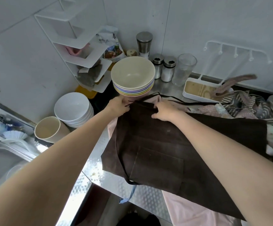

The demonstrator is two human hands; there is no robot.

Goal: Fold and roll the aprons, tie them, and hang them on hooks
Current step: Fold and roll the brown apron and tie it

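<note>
A dark brown apron (157, 149) with a front pocket lies spread on the steel counter, on top of a pale pink apron (196, 211). My left hand (118, 106) pinches the brown apron's far left corner where a thin black strap (189, 102) starts. My right hand (164, 110) grips the far top edge a little to the right. Several other aprons, striped and dotted (246, 106), lie heaped at the right. A white hook rack (236, 49) hangs on the wall above them with nothing on its hooks.
A stack of coloured bowls (133, 79) stands just beyond my hands. White bowls (74, 110) and a beige cup (48, 128) sit at the left, beside a sink (0, 159). Shakers (162, 67), a glass (183, 69), a white tray (201, 90) and a corner shelf (77, 51) line the wall.
</note>
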